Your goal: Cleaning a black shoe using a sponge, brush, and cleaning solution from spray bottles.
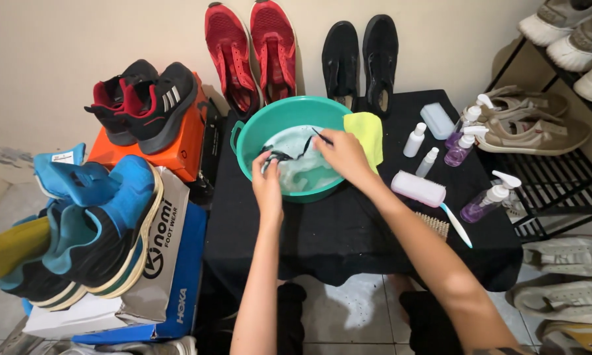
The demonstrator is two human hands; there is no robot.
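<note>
Both hands work inside a teal basin [243, 141] that stands on a black-covered tabletop [348, 230]. The left hand [268, 184] has its fingers pinched around a black shoelace [281, 156], which lies wet in the soapy water [296, 167] just ahead of them. The right hand [343, 156] has its fingers closed on the other end of the same lace, lifting that end slightly above the water.

Just beyond the right hand's fingers a yellow cloth [368, 135] hangs over the basin's rim. To the right of those fingers lie a white scrubbing brush [419, 189], a toothbrush [456, 225] and several small spray bottles [464, 144]. Farther ahead of both hands, a pair of red shoes [250, 52] and a pair of black shoes [360, 59] lean against the wall. Well to the left of the left hand's fingers, black-and-red trainers [145, 98] sit on an orange box [184, 148], and blue trainers [92, 223] rest on more boxes. A shoe rack [559, 184] stands well to the right.
</note>
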